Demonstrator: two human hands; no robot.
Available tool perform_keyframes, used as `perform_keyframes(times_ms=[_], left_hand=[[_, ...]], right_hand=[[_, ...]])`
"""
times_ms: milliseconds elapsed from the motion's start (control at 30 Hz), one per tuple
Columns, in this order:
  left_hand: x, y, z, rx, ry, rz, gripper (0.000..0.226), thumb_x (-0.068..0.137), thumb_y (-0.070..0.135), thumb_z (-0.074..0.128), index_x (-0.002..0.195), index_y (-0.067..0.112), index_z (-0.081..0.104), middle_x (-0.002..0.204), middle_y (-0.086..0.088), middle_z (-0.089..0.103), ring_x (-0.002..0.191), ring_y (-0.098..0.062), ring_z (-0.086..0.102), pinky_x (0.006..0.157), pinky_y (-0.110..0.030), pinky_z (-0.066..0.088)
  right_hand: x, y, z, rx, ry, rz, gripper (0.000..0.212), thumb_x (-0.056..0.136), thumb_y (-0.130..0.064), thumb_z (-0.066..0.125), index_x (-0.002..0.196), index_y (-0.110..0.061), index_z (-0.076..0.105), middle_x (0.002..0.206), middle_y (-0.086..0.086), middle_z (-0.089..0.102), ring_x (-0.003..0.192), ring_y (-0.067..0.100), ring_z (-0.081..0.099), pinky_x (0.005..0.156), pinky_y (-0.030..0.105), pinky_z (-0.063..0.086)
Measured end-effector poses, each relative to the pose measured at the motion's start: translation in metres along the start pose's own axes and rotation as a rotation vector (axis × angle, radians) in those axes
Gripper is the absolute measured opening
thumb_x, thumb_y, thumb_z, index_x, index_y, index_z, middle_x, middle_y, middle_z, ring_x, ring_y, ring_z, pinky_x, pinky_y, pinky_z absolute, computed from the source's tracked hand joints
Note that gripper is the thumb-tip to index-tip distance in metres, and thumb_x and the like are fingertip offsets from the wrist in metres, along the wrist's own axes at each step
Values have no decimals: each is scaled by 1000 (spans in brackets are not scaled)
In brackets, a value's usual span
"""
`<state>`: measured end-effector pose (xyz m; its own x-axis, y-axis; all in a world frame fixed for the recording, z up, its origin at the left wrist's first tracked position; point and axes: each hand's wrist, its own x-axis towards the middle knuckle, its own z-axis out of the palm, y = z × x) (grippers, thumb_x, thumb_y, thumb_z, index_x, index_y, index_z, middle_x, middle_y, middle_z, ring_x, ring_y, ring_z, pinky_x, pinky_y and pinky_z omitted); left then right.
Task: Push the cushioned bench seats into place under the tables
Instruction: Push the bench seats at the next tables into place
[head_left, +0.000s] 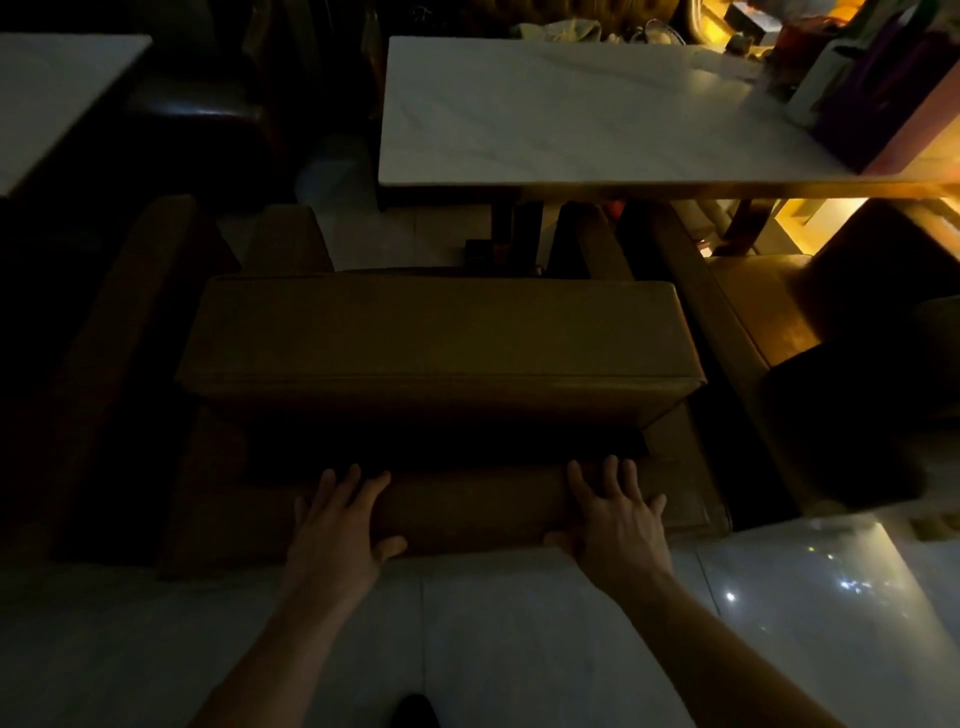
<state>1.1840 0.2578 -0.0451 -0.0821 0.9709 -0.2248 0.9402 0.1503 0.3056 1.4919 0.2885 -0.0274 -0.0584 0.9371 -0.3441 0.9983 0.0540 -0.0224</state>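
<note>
A brown cushioned bench seat (441, 332) stands in front of me, its padded seat facing a white marble-look table (545, 119). My left hand (337, 525) and my right hand (613, 519) rest flat on the top of the bench's backrest (478, 499), fingers spread and pointing forward, thumbs on its near side. The far edge of the seat lies just short of the table's near edge. The dim light hides the bench's lower parts.
Another white table (52, 98) stands at the far left with a dark seat (197, 114) beside it. More brown seats (748, 306) flank the bench on the right. A purple and white stand (878, 88) sits on the table's right end. Glossy floor tiles (519, 649) lie under me.
</note>
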Motion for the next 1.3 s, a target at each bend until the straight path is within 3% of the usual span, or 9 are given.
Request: perform_keyframes(times_ms=[533, 800, 1000, 1300], left_hand=[[5, -1, 3, 32, 11, -5, 81, 81, 59, 67, 149, 38, 29, 160, -1, 24, 149, -29, 9, 118, -57, 15], [-3, 6, -12, 51, -108, -37, 88, 84, 65, 58, 153, 41, 9, 164, 1, 3, 150, -26, -5, 119, -55, 9], [-54, 17, -40, 100, -121, -49, 84, 85, 70, 50, 154, 36, 14, 163, 1, 15, 147, -23, 15, 118, -41, 18], [-108, 19, -109, 66, -139, -100, 80, 85, 71, 51, 151, 35, 24, 158, 6, 26, 143, -19, 25, 113, -39, 29]], right_hand=[[6, 6, 15, 51, -1, -29, 94, 88, -72, 43, 157, -33, -8, 164, 18, -12, 148, 43, -17, 115, 72, 10], [-1, 10, -1, 65, -84, -42, 101, 87, -67, 55, 156, -34, -12, 164, 14, -16, 150, 38, -18, 116, 69, 12], [-23, 10, -31, 83, -120, -96, 93, 87, -70, 52, 156, -37, 1, 164, 10, 15, 151, 33, 12, 118, 60, 20], [-79, -14, -62, 101, -128, -129, 91, 88, -65, 54, 157, -36, 3, 166, 8, 12, 153, 30, 8, 120, 58, 12]])
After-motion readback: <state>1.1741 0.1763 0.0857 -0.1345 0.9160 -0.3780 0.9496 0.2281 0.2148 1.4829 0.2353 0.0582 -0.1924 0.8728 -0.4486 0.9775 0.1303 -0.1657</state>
